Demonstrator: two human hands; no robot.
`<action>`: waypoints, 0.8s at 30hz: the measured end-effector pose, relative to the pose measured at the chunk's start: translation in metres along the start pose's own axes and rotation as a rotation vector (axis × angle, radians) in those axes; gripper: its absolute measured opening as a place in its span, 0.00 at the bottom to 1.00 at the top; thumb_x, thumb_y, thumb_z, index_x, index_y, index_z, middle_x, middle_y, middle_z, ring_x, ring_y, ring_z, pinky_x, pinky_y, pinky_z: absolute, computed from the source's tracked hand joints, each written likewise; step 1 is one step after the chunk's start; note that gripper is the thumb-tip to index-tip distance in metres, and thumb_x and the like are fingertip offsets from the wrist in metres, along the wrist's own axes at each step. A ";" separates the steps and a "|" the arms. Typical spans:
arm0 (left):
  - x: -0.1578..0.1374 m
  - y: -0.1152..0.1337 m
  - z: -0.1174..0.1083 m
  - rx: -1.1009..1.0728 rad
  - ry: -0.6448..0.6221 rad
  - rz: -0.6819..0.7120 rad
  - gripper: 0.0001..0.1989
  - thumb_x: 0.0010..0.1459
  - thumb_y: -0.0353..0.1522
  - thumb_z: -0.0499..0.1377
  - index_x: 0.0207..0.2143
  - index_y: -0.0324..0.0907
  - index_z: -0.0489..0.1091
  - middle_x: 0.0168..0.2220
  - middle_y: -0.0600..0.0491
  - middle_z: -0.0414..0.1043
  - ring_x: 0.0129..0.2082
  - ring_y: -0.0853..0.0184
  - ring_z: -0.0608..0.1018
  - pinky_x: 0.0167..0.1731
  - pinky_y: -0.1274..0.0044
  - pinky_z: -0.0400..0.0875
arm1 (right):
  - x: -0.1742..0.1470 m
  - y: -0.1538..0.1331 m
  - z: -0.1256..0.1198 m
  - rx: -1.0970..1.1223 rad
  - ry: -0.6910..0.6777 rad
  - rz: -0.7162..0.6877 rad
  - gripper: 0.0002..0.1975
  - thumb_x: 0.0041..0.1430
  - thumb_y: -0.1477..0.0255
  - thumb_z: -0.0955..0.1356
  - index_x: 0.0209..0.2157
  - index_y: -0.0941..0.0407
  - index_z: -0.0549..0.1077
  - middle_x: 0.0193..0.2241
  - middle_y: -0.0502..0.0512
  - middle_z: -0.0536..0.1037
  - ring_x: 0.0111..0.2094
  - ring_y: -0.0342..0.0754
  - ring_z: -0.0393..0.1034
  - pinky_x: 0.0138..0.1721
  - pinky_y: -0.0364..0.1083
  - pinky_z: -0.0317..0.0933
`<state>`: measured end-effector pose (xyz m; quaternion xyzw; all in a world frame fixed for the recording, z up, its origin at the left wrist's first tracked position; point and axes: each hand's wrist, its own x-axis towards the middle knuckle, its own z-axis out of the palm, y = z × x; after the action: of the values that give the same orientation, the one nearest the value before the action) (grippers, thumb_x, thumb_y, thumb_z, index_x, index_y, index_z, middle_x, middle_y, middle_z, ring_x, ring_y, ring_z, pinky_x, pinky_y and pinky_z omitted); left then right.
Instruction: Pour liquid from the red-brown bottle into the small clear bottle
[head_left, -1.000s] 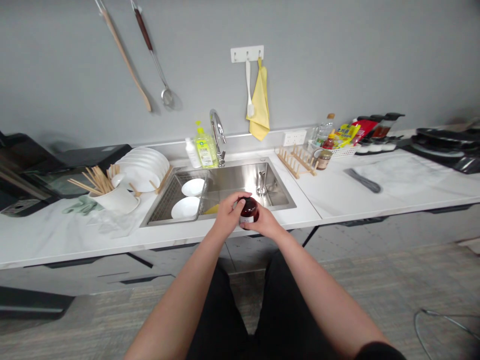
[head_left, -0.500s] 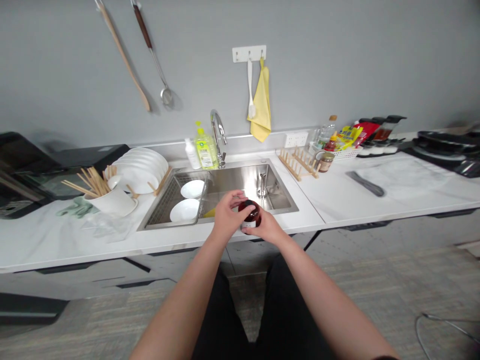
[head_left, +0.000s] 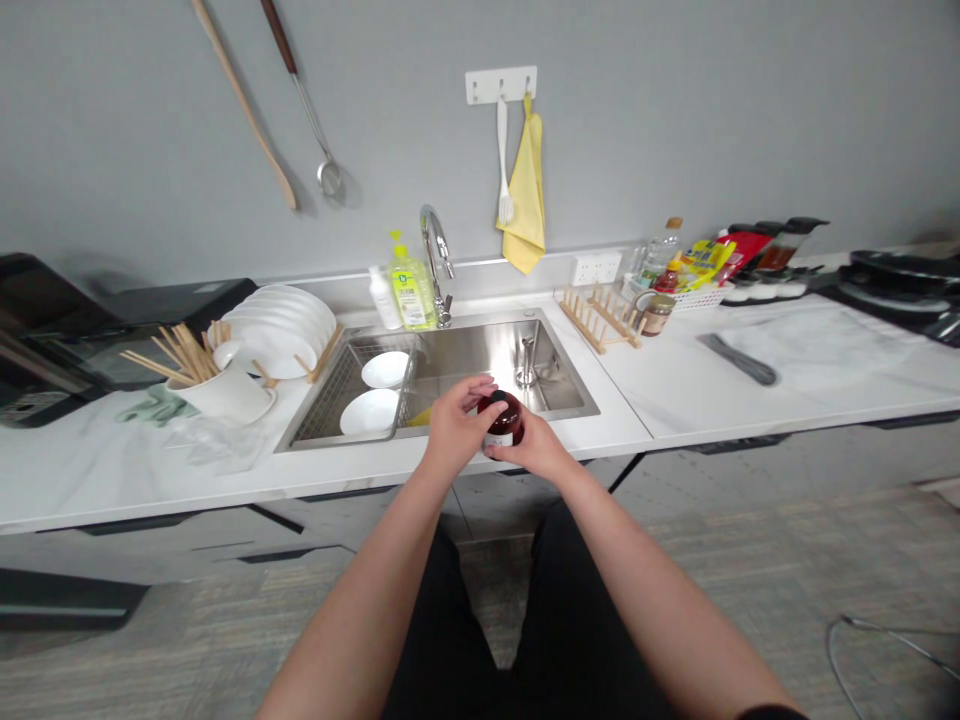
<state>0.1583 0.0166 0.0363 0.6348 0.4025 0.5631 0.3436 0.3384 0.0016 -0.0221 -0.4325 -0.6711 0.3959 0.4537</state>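
Between my hands, above the counter's front edge by the sink, is a dark brown-red bottle (head_left: 504,419) with a white label. Its neck end, with a dark cap, points toward my left fingers. My right hand (head_left: 543,450) wraps the bottle's body from the right, thumb across the label side. On the other side my left hand (head_left: 457,428) is closed at the capped end, thumb against the bottle. The fingertips behind the bottle are partly hidden. Just beyond lies the steel sink (head_left: 465,345), where a yellow thing (head_left: 420,416) shows beside my left hand.
A wire drain basket (head_left: 315,412) holds white bowls (head_left: 370,411) at the sink's left. Behind stand the faucet (head_left: 436,260) and a soap bottle (head_left: 409,292). White plates (head_left: 277,325) and a chopstick holder (head_left: 234,395) are left; a wooden rack (head_left: 600,318) and jar (head_left: 657,314) right.
The bottle has tilted slightly in my hands, and more of its shoulder and dark cap now shows. Both hands keep their hold. The view has shifted a little downward.
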 end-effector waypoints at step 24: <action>-0.057 -0.006 -0.160 0.302 0.375 -0.174 0.44 0.48 0.42 0.82 0.65 0.45 0.72 0.57 0.42 0.84 0.53 0.51 0.88 0.56 0.60 0.84 | 0.000 0.001 -0.011 -0.474 0.176 -0.236 0.21 0.72 0.55 0.74 0.59 0.52 0.81 0.50 0.65 0.86 0.55 0.68 0.80 0.62 0.65 0.71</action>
<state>-0.0038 -0.0351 0.0267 0.5263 0.5917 0.5729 0.2113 0.3485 0.0036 -0.0199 -0.4783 -0.7486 0.1331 0.4394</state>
